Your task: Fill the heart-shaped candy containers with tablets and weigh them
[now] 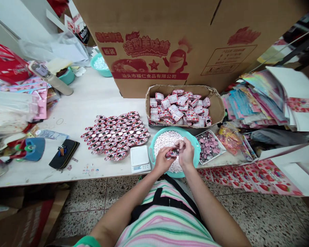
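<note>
Both my hands meet over a teal bowl full of small white candies at the table's front edge. My left hand grips a small red and silver candy container. My right hand has its fingers pinched at the top of that same container. Left of the bowl stands a small white scale. Beyond the scale, rows of the same red and silver containers lie packed together on the table.
A low cardboard tray of red-and-white packets sits behind the bowl, a white tray of round lids to its right. A big printed carton rises at the back. Packaging sheets pile up on the right; a black case and clutter lie left.
</note>
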A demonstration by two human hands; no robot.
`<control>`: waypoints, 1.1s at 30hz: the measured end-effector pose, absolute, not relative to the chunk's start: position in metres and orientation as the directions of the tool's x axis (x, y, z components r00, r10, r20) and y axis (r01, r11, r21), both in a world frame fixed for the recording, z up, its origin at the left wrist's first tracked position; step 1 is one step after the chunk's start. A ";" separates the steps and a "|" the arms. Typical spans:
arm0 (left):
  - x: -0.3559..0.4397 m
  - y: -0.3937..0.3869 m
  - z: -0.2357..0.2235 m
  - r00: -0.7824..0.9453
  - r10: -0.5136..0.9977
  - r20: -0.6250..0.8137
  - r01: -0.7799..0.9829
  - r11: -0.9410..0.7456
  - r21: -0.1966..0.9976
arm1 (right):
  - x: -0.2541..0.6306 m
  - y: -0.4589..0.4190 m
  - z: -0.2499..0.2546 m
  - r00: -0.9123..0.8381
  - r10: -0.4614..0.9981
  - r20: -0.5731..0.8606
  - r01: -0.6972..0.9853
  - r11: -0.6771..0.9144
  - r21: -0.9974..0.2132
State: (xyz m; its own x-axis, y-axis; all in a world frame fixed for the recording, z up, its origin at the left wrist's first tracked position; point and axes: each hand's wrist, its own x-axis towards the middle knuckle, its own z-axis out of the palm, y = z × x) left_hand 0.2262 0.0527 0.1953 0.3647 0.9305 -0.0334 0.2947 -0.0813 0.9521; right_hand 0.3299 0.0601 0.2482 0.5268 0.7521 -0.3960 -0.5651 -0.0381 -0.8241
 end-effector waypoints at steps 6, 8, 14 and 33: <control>0.228 0.051 0.192 0.339 0.940 -0.046 0.205 -0.026 0.979 | 0.332 0.061 0.249 0.515 0.776 -0.365 -0.570 -0.007 -0.821; 0.227 0.050 0.192 0.334 0.941 -0.055 0.164 0.000 0.987 | 0.338 0.061 0.251 0.522 0.776 -0.355 -0.599 0.036 -0.800; 0.222 0.050 0.200 0.353 0.934 -0.061 0.002 0.064 0.998 | 0.378 0.062 0.248 0.582 0.718 -0.383 -0.644 0.119 -0.756; 0.209 0.052 0.198 0.275 0.957 -0.095 0.197 0.040 0.980 | 0.382 0.038 0.191 0.330 0.641 -0.693 -0.827 -0.158 -0.539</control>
